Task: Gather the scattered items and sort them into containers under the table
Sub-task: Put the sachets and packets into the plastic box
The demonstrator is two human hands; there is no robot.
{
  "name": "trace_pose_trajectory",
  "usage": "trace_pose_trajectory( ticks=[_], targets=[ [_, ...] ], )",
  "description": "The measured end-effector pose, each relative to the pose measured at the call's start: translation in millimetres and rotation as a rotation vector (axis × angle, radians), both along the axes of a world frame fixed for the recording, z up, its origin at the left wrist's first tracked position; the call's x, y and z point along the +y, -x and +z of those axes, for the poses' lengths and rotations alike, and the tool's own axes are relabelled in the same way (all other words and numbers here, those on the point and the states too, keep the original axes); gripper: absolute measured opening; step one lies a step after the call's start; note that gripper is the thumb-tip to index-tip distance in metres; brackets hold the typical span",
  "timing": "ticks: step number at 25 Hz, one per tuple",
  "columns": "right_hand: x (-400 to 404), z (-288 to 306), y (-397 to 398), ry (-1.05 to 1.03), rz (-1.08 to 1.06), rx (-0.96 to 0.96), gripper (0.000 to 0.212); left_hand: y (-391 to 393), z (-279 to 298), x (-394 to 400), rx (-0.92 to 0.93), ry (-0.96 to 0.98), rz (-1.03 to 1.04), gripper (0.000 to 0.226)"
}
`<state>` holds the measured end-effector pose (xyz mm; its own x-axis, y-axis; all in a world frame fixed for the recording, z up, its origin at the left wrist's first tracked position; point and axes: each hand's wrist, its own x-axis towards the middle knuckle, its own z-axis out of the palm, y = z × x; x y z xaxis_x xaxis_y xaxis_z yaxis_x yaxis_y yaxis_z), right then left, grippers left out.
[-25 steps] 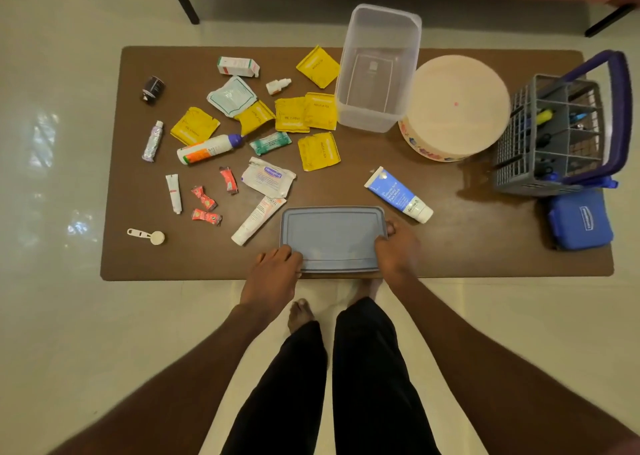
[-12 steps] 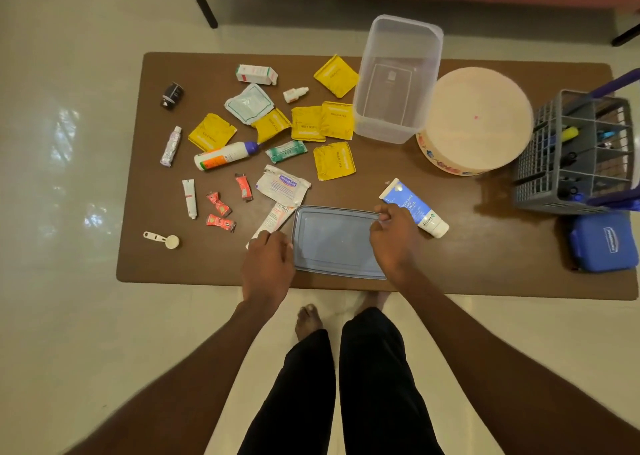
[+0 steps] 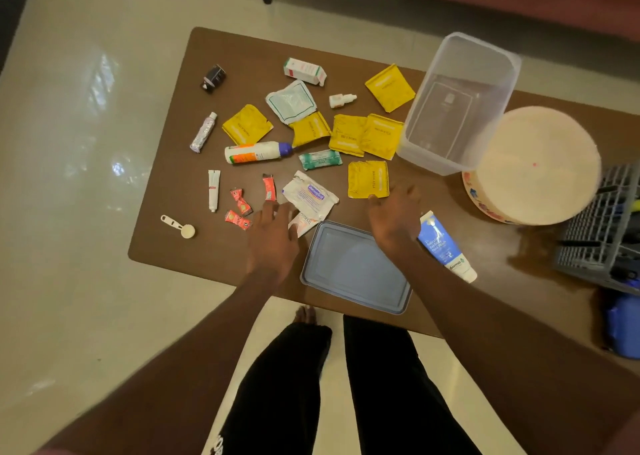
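Both hands hold nothing, fingers apart: left hand [image 3: 273,238] over the tabletop [image 3: 207,250] near its front edge, right hand [image 3: 394,217] just right of it. Blue lid [image 3: 353,267] lies between the wrists, overhanging that edge. Clear tub [image 3: 457,104] beyond the right fingers looks empty. Six yellow sachets [image 3: 367,179], three red packets [image 3: 239,208] ahead of the left fingers.

Six yellow sachets [image 3: 367,179], three red sachets [image 3: 269,187], one clear tub [image 3: 460,104], one blue lid [image 3: 353,269].

A brown table [image 3: 180,246] stands on a glossy cream floor [image 3: 86,143] catching light.
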<state>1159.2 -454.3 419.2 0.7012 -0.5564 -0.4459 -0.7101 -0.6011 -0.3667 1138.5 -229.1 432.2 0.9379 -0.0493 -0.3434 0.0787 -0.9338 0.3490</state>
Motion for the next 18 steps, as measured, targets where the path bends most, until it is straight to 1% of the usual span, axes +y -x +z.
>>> trace_pose_trajectory(
  ticks=[1,3,5,6,8,11,12,14,16,18],
  targets=[
    [-0.4,-6.8,-4.9,0.020,0.007,0.030,0.055,-8.5,-0.6,-2.9,-0.020,0.010,-0.029,0.046],
    [1.1,-17.8,-13.1,0.095,0.041,0.071,0.070,-27.3,-1.5,-7.8,-0.020,-0.002,-0.108,0.067],
    [2.5,-21.9,-20.0,0.162,0.037,0.084,0.076,-47.9,-3.1,-10.7,0.000,-0.086,-0.279,0.088],
    [2.1,-24.2,-23.4,0.170,0.026,0.083,0.076,-58.9,-6.0,-11.7,0.011,-0.133,-0.396,0.093],
    [4.4,-26.4,-33.0,0.125,0.028,0.082,0.074,-74.1,-11.9,-8.5,-0.008,-0.183,-0.562,0.092],
    [2.2,-32.9,-43.5,0.027,0.028,0.125,0.063,-89.8,-19.8,-5.0,-0.063,-0.193,-0.627,0.069],
    [2.2,-32.8,-45.1,-0.019,-0.005,0.122,0.057,-91.9,-20.6,-2.8,-0.061,-0.179,-0.606,0.060],
    [5.2,-28.1,-48.6,-0.145,-0.116,0.076,0.041,-97.2,-17.4,1.5,0.005,-0.053,-0.493,0.048],
    [9.5,-21.1,-46.9,-0.302,-0.256,-0.010,0.036,-100.2,-7.1,0.9,0.116,0.162,-0.267,0.040],
    [14.8,-6.1,-46.0,-0.527,-0.415,-0.106,0.037,-105.0,7.3,-8.9,0.214,0.330,-0.053,0.043]
  ],
)
